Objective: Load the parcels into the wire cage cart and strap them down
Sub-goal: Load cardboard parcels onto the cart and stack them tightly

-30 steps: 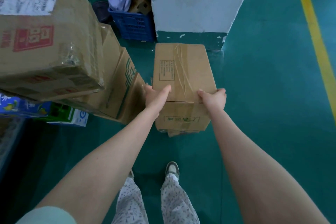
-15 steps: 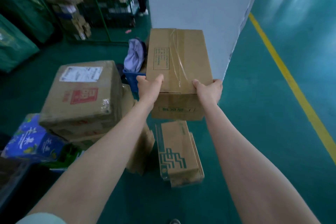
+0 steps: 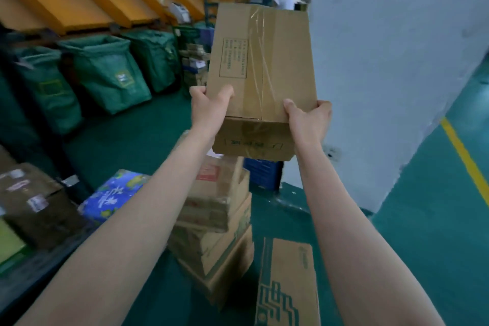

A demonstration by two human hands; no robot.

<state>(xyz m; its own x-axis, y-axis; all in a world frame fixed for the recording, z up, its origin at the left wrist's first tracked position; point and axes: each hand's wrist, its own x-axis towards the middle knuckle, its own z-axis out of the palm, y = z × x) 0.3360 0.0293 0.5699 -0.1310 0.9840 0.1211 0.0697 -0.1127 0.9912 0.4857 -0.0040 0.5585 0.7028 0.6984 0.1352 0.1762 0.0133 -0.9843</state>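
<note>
Taped brown carton [image 3: 260,61]: held in the air at arm's length, above stacked cardboard boxes [image 3: 217,219]. Left hand [image 3: 209,110] grips its near left corner; right hand [image 3: 309,120] its near right corner. Surroundings: white pillar [image 3: 391,61], green sacks [image 3: 108,71], green floor [image 3: 436,233].

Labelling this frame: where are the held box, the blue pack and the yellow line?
held box [image 3: 277,66], head view, taped top face
blue pack [image 3: 113,193], head view, printed top
yellow line [image 3: 464,156], head view, middle of stripe
</note>
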